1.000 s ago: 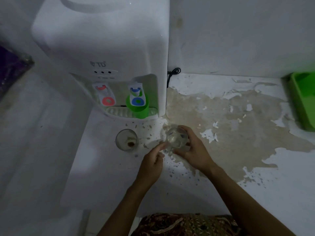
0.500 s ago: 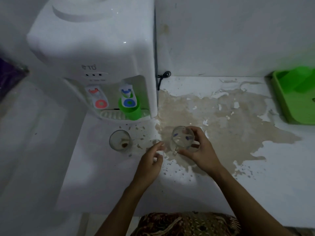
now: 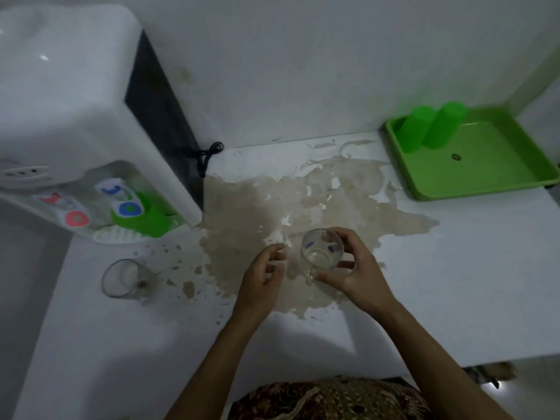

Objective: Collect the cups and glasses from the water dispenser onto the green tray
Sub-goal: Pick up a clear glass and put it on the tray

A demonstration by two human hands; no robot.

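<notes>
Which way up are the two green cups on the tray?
Upside down, it seems: both green cups show closed, flat tops and widen toward the green tray, standing side by side in its back left corner.

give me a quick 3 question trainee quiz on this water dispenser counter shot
1. True or false: the right hand holds the clear glass mug.
2. How many green cups stand on the green tray? A) none B) two C) four
3. What sits under the blue tap of the water dispenser?

Key
1. True; the left hand is open and empty beside it.
2. B: two upside-down green cups at the tray's back corner.
3. A green cup; an empty drinking glass stands on the counter in front.
</notes>
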